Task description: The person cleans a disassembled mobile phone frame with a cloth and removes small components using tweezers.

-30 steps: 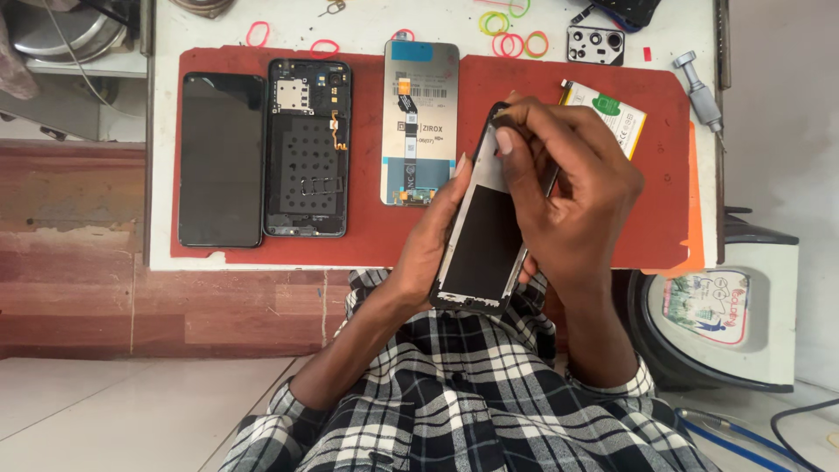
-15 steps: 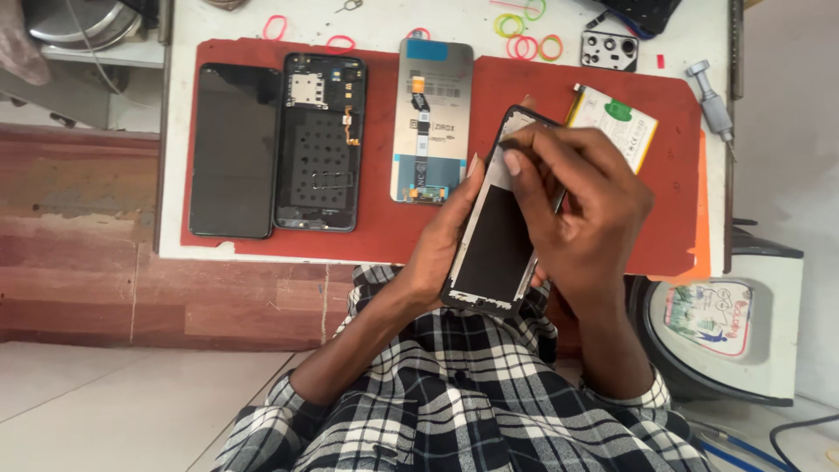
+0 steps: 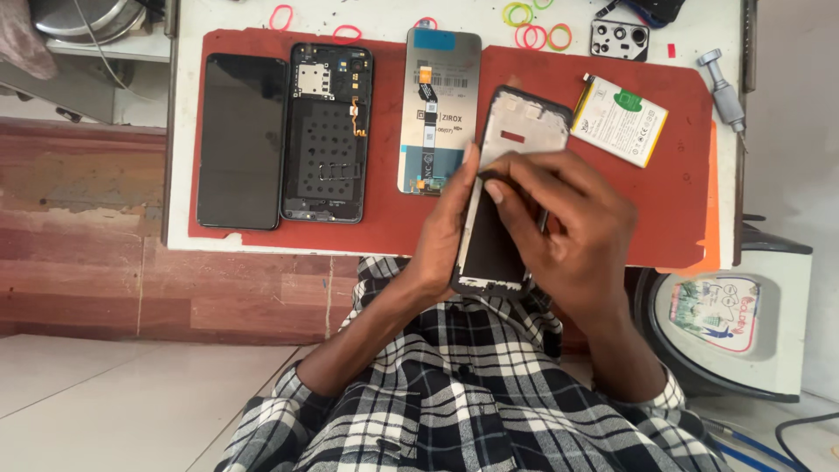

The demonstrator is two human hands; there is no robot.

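My left hand (image 3: 441,236) grips the left edge of a phone frame (image 3: 523,131) and holds it tilted over the front edge of the red mat (image 3: 682,201). The frame's upper part is pale and bare; its lower part is dark. My right hand (image 3: 568,236) lies across the middle of the frame. Its thumb and forefinger are pinched near the frame's left side, on what looks like a thin dark tool, mostly hidden by the fingers.
On the mat lie a black phone screen (image 3: 240,140), an open phone housing (image 3: 325,131), a display panel with flex cable (image 3: 437,114) and a battery (image 3: 620,118). Rubber bands (image 3: 533,35), a camera cover (image 3: 619,39) and a screwdriver (image 3: 724,87) lie on the white table. A white machine (image 3: 743,315) stands at right.
My right hand has slid from the top of the frame down to its middle, uncovering the pale upper part. My left hand keeps its hold.
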